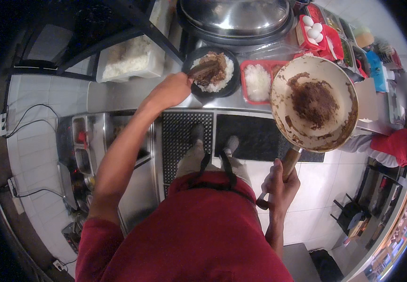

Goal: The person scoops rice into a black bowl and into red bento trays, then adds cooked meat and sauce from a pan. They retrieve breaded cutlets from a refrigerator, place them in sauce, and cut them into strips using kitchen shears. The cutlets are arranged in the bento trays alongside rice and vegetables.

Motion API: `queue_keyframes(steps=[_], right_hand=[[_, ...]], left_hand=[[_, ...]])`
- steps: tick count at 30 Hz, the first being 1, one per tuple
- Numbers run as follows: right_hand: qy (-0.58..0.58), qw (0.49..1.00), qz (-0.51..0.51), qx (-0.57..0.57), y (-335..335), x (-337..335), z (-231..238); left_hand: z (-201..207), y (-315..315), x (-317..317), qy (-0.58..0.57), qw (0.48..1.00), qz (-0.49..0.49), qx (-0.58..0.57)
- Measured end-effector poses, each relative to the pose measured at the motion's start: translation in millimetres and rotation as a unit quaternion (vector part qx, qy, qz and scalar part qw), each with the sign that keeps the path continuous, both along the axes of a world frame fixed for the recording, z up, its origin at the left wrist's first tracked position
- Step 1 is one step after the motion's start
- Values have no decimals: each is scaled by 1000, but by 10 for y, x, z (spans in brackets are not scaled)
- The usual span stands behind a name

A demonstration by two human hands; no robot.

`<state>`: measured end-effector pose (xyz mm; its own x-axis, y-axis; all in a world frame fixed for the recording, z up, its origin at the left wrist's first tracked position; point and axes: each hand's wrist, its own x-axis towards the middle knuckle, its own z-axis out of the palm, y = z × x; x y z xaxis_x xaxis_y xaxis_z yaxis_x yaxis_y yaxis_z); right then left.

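In my left hand point(169, 90) is the end of a dark brown spatula point(201, 70), its blade lying over the meat. That brown cooked meat point(217, 66) sits on white rice point(230, 70) in a round black bowl point(234, 88) on the steel counter. My right hand point(282, 188) is wrapped around the brown handle of a cream-coloured frying pan point(344, 105). The pan is held up beyond the counter's front edge, its inside facing me. Dark brown sauce residue coats its middle and rim.
Right of the bowl stands a red tray point(244, 89) of white food. A white tub point(158, 66) of rice is at left, a domed steel lid point(241, 16) behind. Eggs point(312, 32) sit farther right. Someone in red point(396, 145) is at the right. Black mats point(250, 136) cover the floor.
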<state>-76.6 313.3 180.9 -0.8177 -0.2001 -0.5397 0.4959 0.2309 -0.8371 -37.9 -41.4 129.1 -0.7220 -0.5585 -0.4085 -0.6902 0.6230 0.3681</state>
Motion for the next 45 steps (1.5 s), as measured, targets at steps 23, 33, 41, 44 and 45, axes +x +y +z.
queue_keyframes(steps=[23,33,41,44,45], right_hand=[[-1,999,37,15,177,-55,-68],[1,999,44,-16,217,-36,-91],[-67,990,123,-34,151,-10,-129],[-88,980,173,-52,84,58,-142],[-82,977,189,-50,44,104,-158]], left_hand=[[178,313,-22,-68,996,-60,21],[321,308,62,-43,999,9,23],[710,778,641,154,984,90,-7],[824,1154,885,264,956,126,25],[818,1223,952,273,952,124,59]])
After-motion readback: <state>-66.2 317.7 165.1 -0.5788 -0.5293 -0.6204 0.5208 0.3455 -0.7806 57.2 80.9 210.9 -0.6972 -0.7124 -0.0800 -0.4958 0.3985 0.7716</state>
